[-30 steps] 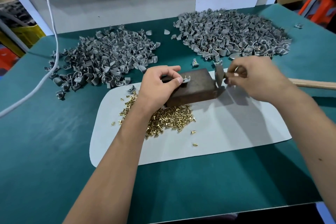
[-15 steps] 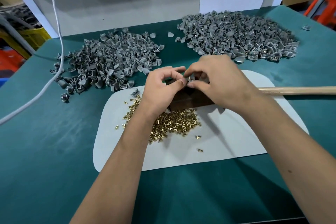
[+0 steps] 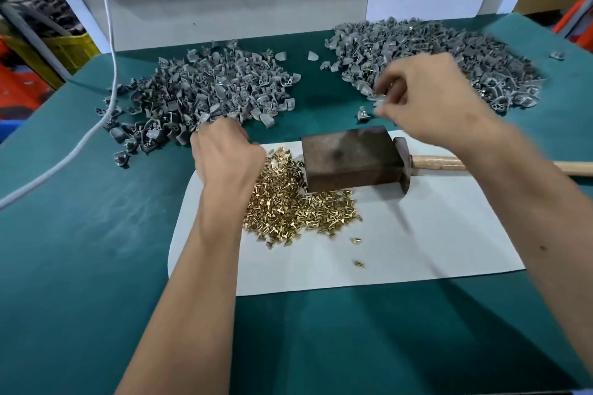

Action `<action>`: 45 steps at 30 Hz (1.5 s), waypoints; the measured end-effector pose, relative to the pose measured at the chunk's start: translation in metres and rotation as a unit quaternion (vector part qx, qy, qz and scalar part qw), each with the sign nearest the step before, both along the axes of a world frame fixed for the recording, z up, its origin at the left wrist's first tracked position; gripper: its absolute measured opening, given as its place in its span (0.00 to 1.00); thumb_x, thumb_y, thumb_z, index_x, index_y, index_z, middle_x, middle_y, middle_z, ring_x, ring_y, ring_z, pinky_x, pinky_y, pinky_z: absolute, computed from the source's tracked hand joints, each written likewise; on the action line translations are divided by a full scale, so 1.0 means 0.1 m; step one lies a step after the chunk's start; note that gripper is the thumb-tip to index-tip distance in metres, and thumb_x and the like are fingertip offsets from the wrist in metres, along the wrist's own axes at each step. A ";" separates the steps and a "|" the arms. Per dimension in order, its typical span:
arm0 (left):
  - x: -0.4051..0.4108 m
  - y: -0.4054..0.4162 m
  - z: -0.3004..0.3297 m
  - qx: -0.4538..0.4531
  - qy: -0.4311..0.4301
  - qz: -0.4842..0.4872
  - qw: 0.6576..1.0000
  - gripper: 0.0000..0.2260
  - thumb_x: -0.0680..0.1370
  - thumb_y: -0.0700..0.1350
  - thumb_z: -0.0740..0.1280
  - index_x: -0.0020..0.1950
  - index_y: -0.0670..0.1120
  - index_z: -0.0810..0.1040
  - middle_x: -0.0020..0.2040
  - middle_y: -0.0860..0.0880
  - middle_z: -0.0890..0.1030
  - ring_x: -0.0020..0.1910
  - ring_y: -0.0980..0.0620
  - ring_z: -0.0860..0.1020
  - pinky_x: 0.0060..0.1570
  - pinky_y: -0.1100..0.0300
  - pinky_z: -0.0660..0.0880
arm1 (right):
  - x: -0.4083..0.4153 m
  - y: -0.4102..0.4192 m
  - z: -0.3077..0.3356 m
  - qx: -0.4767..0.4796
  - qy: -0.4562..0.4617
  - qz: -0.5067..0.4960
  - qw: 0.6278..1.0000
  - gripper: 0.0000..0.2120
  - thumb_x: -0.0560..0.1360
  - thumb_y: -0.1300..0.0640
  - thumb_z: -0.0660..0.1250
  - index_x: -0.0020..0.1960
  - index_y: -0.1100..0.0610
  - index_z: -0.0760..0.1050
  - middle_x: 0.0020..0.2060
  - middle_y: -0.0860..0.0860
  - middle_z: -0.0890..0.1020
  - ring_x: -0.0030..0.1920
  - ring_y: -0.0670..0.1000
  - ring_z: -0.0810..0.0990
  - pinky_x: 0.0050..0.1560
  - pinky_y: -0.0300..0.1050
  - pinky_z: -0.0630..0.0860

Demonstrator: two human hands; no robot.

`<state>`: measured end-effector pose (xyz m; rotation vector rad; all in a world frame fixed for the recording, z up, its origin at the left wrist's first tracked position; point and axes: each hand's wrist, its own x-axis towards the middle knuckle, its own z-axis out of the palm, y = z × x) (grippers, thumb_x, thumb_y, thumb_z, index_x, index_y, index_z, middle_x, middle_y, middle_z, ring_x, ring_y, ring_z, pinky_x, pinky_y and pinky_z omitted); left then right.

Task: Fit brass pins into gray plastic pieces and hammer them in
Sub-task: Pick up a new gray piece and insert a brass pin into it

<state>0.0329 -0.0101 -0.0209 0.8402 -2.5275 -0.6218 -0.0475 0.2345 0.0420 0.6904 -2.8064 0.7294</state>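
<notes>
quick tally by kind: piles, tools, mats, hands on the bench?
Gray plastic piece piles: 2 (left pile, right pile)
Brass pin piles: 1
Hammers: 1
Dark blocks: 1
White mats: 1
Hands: 2 (left hand, right hand)
Total: 8
</notes>
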 end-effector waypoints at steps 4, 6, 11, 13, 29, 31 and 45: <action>-0.02 0.00 -0.02 0.010 -0.017 -0.006 1.000 0.09 0.66 0.30 0.65 0.38 0.40 0.83 0.37 0.40 0.84 0.39 0.41 0.82 0.45 0.48 0.82 | 0.42 -0.09 0.09 0.149 -0.221 0.208 0.941 0.04 0.71 0.57 0.78 0.40 0.50 0.84 0.31 0.45 0.85 0.31 0.44 0.84 0.34 0.42 0.83; -0.03 -0.01 -0.03 0.012 -0.014 -0.010 1.000 0.09 0.67 0.30 0.65 0.37 0.42 0.82 0.36 0.39 0.82 0.38 0.41 0.80 0.41 0.50 0.81 | 0.60 -0.14 0.04 0.195 -0.291 0.243 0.905 0.05 0.71 0.55 0.79 0.42 0.53 0.83 0.31 0.49 0.85 0.29 0.48 0.84 0.28 0.40 0.79; -0.01 0.05 0.00 -0.014 0.004 -0.012 1.000 0.08 0.72 0.34 0.69 0.41 0.45 0.85 0.39 0.42 0.84 0.42 0.39 0.83 0.45 0.49 0.83 | 0.86 -0.21 -0.15 0.259 -0.295 0.234 0.889 0.17 0.66 0.52 0.83 0.43 0.60 0.79 0.30 0.53 0.84 0.24 0.49 0.82 0.22 0.36 0.72; -0.01 0.08 0.00 -0.024 0.026 -0.001 0.999 0.05 0.74 0.38 0.70 0.43 0.47 0.85 0.41 0.44 0.85 0.43 0.40 0.83 0.46 0.52 0.81 | 0.91 -0.22 -0.19 0.262 -0.276 0.227 0.896 0.16 0.67 0.53 0.83 0.44 0.60 0.79 0.30 0.53 0.84 0.24 0.48 0.82 0.21 0.36 0.70; -0.07 0.30 0.00 0.294 0.246 -0.133 0.914 0.03 0.76 0.36 0.74 0.47 0.39 0.82 0.39 0.41 0.85 0.32 0.50 0.84 0.43 0.47 0.85 | 0.90 -0.28 -0.28 0.085 -0.055 0.224 0.969 0.02 0.79 0.56 0.69 0.47 0.52 0.79 0.40 0.46 0.81 0.42 0.45 0.80 0.44 0.44 0.77; -0.07 0.36 0.02 0.372 0.269 -0.166 0.873 0.01 0.78 0.32 0.71 0.49 0.36 0.81 0.44 0.36 0.84 0.36 0.48 0.85 0.48 0.45 0.84 | 0.81 -0.25 -0.22 -0.034 -0.058 0.212 0.975 0.05 0.77 0.60 0.71 0.44 0.53 0.78 0.35 0.41 0.78 0.36 0.39 0.79 0.36 0.32 0.72; -0.03 0.49 0.04 0.526 0.218 -0.330 0.753 0.08 0.78 0.30 0.69 0.56 0.37 0.82 0.50 0.36 0.85 0.48 0.47 0.84 0.48 0.60 0.82 | 0.43 -0.20 -0.57 -0.377 -0.102 0.104 0.915 0.07 0.76 0.70 0.71 0.49 0.60 0.84 0.38 0.53 0.84 0.35 0.54 0.83 0.32 0.43 0.80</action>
